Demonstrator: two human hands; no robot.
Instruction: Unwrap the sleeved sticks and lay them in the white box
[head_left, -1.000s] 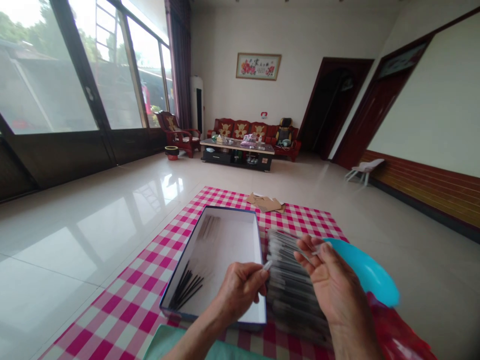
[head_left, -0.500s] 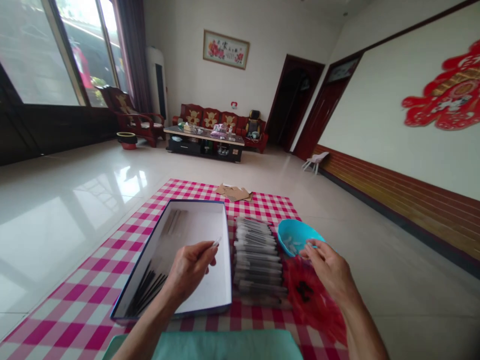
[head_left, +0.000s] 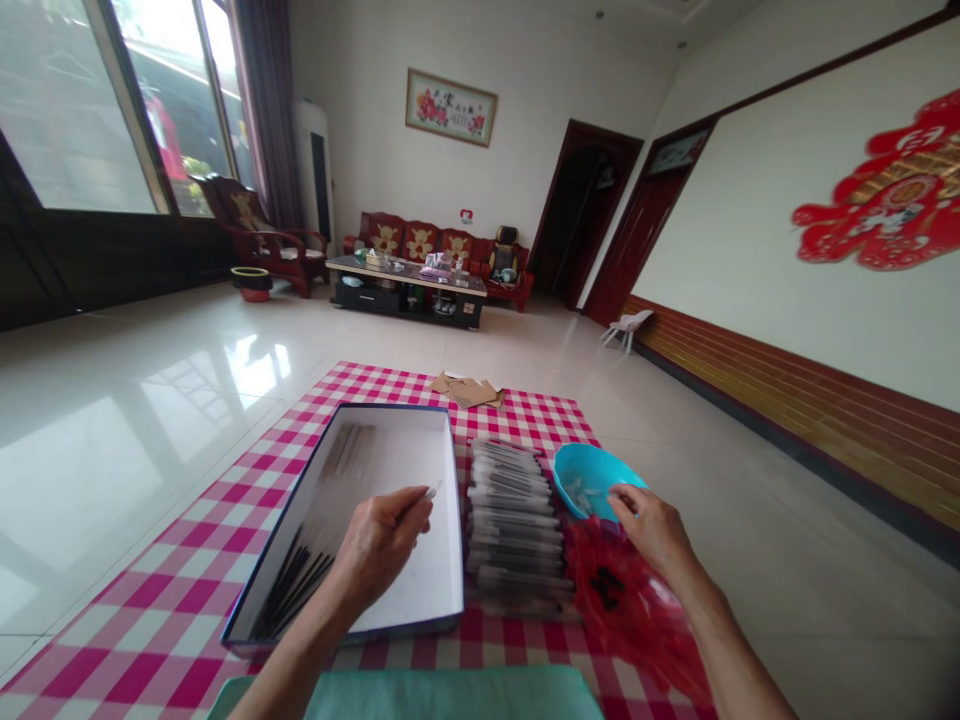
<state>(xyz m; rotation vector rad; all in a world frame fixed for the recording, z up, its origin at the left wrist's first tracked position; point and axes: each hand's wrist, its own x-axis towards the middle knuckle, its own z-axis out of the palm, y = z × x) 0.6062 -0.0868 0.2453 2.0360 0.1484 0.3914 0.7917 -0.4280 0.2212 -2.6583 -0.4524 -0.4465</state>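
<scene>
My left hand (head_left: 379, 548) hovers over a shallow white box with a blue rim (head_left: 420, 625) and pinches a thin stick with a pale tip (head_left: 430, 491). A few dark sticks (head_left: 296, 590) lie in the box's near left corner. To the right of the box sits a stack of grey flat packets (head_left: 514, 525). My right hand (head_left: 651, 528) reaches to the near rim of a blue bowl (head_left: 586, 470) holding small pale pieces; its fingers are curled and what they hold is hidden. A red plastic bag (head_left: 626, 610) lies under that hand.
Everything rests on a red-and-white checked cloth (head_left: 180, 630) on a glossy tiled floor. Cardboard scraps (head_left: 466, 389) lie at the cloth's far edge. A teal item (head_left: 450, 695) sits at the near edge. Sofa, coffee table (head_left: 409, 285) and a small chair (head_left: 626, 323) stand far back.
The view swung right, then steadied. My right hand moved away from my left hand to the blue bowl's rim. My left hand keeps the stick over the box.
</scene>
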